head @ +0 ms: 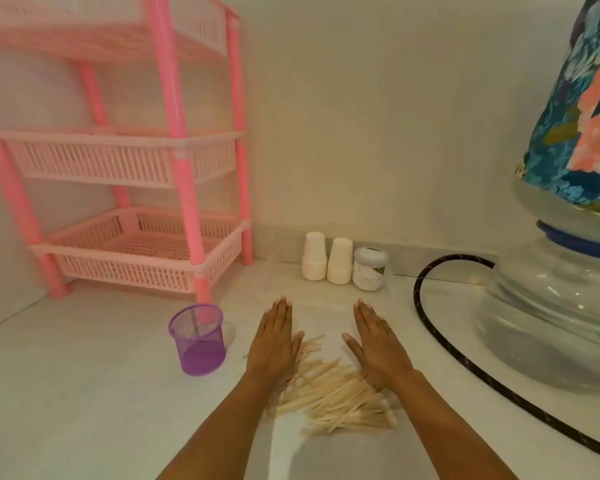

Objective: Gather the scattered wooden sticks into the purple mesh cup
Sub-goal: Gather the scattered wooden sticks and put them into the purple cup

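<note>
Now sweep left hand point(274, 344) and right hand point(378, 344) — fingers flat, holding nothing — inward, bunching wooden sticks point(336, 396) for purple mesh cup point(198, 341).

The wooden sticks point(329, 393) are pale beige, the colour of light raw wood. The mesh cup point(197, 338) is purple, with a fine wire grid on its wall and a solid violet base. The tabletop point(84, 393) is off-white. The shelf rack point(136, 161) has bright pink posts and light pink baskets with a slotted pattern. Two paper cups point(326, 260) are plain white. The jar point(370, 268) is whitish with a green mark on its label. The hose point(440, 337) is black with small light specks. The water bottle point(551, 306) is clear glass-like, with a dark blue ring. Its cloth cover point(575, 109) is teal blue with pink and light blue flowers.
</note>
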Motion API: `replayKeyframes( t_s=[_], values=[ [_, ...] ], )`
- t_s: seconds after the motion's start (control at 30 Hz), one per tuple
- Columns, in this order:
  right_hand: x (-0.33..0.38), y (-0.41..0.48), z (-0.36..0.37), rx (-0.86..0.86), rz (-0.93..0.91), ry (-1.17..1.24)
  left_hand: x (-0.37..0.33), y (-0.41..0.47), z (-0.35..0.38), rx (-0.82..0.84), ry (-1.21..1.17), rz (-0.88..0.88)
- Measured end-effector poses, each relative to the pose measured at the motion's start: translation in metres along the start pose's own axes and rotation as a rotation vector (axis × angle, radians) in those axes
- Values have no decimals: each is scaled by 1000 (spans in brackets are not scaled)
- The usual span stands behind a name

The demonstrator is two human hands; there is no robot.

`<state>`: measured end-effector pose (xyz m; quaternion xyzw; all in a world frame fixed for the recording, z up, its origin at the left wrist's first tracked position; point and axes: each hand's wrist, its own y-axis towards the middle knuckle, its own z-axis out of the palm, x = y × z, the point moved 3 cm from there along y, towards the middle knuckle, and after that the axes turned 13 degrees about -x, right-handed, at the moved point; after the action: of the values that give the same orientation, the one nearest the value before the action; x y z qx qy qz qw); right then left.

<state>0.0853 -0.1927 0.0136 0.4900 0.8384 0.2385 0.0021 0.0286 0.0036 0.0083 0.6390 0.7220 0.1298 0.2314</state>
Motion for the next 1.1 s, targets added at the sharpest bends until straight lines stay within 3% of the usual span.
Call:
replayKeyframes(
  t_s=[0.2, 0.33, 0.6, 0.77, 0.93, 1.1],
  values=[
    [4, -29, 27, 203, 52, 92, 1, -31, 22, 212, -28, -34],
    [4, -39, 36, 263, 60, 110, 5, -37, 27, 261, -90, -106],
    [15, -45, 27, 195, -25, 186, 10, -37, 23, 134, -120, -272],
    [25, -50, 21, 340, -188, 204, 14, -32, 21, 134, -181, -471],
    [29, -53, 18, 438, -311, 186, 12, -21, 15, 95, -105, -469],
    [38, -53, 15, 370, -420, 175, 7, -16, 12, 105, -50, -468]
  ],
)
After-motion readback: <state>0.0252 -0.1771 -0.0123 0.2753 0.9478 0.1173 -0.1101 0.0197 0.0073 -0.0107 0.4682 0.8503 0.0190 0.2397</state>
